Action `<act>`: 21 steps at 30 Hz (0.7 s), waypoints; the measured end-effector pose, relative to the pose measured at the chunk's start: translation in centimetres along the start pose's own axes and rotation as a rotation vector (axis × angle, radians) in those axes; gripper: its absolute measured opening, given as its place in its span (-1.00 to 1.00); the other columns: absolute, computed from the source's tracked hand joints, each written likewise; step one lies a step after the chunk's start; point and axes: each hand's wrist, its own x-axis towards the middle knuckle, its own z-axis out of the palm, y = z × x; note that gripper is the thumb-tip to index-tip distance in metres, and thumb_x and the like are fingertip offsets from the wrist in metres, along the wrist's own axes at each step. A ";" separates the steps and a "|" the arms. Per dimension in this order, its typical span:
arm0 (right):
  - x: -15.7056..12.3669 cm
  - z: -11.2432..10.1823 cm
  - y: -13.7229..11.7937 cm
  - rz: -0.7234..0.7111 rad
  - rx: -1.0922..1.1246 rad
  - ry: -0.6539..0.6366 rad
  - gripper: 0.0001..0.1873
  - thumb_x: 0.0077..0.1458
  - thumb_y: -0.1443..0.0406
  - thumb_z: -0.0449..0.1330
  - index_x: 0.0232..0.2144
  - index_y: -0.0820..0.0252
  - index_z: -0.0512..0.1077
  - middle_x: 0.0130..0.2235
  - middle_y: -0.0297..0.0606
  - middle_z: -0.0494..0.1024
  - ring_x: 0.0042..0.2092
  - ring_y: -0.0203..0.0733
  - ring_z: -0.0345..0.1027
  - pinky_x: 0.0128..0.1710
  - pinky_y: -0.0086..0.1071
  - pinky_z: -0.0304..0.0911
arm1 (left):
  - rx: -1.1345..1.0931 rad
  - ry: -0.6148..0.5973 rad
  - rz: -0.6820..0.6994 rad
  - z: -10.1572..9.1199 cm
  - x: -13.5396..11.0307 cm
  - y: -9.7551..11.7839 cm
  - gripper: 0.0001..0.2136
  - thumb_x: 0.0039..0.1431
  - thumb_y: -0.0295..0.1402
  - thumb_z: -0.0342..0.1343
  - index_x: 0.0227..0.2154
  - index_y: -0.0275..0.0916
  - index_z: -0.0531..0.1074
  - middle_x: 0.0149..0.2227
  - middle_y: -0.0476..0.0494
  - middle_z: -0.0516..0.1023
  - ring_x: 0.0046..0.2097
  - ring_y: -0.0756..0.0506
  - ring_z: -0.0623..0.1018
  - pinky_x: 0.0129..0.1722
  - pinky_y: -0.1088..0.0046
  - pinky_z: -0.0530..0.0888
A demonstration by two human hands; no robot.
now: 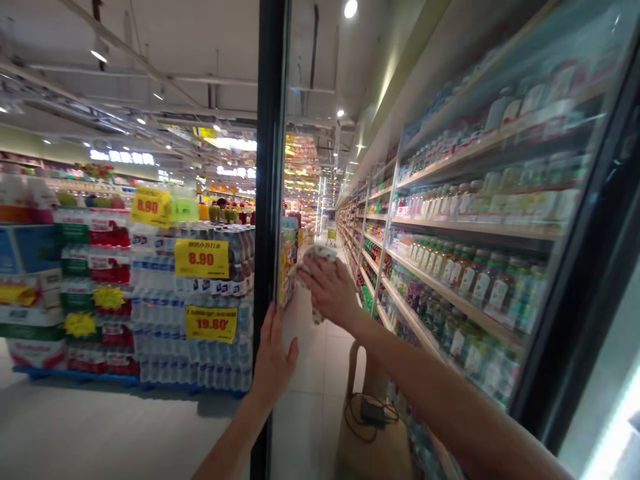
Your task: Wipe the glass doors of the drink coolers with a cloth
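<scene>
Head view, looking through a supermarket aisle
- Right hand (pixel 327 290) lies over a bunched, patterned cloth (pixel 316 257), fingers spread and partly curled, pressing the cloth flat against a glass door (pixel 310 373) of a drinks cooler
- Cloth sits on the glass just right of the door's black frame (pixel 270 200), with one end hanging below the hand
- Left hand (pixel 273 357) is open, holding nothing, fingers spread and upright, pressed against the door low down at the black frame
- Both hands are close together on the same door, the right one higher
- Beyond the door, on the left, stands a pallet stack of shrink-wrapped bottled water (pixel 200 340) with yellow price signs (pixel 201 258) reading 8.90 and 19.80
- To the right runs a long wall of cooler shelves (pixel 465 220) packed with bottled drinks
- Below the right forearm is a wooden stool (pixel 367 373), and a black power adapter (pixel 373 413) with a looped cord lies near its foot
- Pale floor tiles (pixel 305 353) run down the aisle to a small yellow shopping cart (pixel 331 235) far off
</scene>
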 end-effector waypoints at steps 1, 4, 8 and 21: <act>-0.8 0.4 -0.9 -0.114 0.028 -0.036 -0.49 0.14 0.33 -0.05 0.16 0.14 0.14 0.24 -0.24 0.15 0.25 -0.11 -0.05 0.24 0.00 -0.22 | -0.014 -0.001 -0.002 -0.1 0.0 0.0 -0.40 0.17 -0.40 -0.05 0.24 -0.26 -0.14 0.25 -0.34 0.03 0.27 -0.21 0.10 0.16 0.14 0.25; -3.4 1.5 -2.9 -0.455 0.092 -0.091 -0.63 0.16 0.29 -0.06 0.00 0.09 0.32 0.16 -0.37 0.29 0.18 -0.25 0.07 0.23 -0.18 -0.08 | -0.034 -0.022 0.016 -0.3 -0.2 -0.3 -0.41 0.17 -0.45 -0.10 0.24 -0.23 -0.15 0.25 -0.32 0.04 0.26 -0.18 0.13 0.14 0.19 0.29; -0.8 0.4 -0.9 -0.339 0.039 0.040 -0.62 0.17 0.31 -0.07 0.02 0.09 0.30 0.17 -0.37 0.28 0.18 -0.22 0.07 0.25 -0.11 -0.19 | -0.002 -0.035 0.061 -0.4 0.0 -0.1 -0.40 0.16 -0.49 -0.13 0.25 -0.26 -0.18 0.25 -0.34 0.04 0.27 -0.18 0.10 0.15 0.19 0.28; -0.9 -5.4 7.4 0.077 -0.253 0.212 -0.52 0.06 0.31 0.02 0.07 0.07 0.27 0.16 -0.25 0.28 0.22 -0.11 0.01 0.25 -0.04 -0.33 | 0.109 0.020 0.145 0.8 5.9 2.8 -0.44 0.16 -0.42 -0.07 0.22 -0.30 -0.07 0.27 -0.40 -0.02 0.30 -0.26 0.00 0.16 0.04 0.21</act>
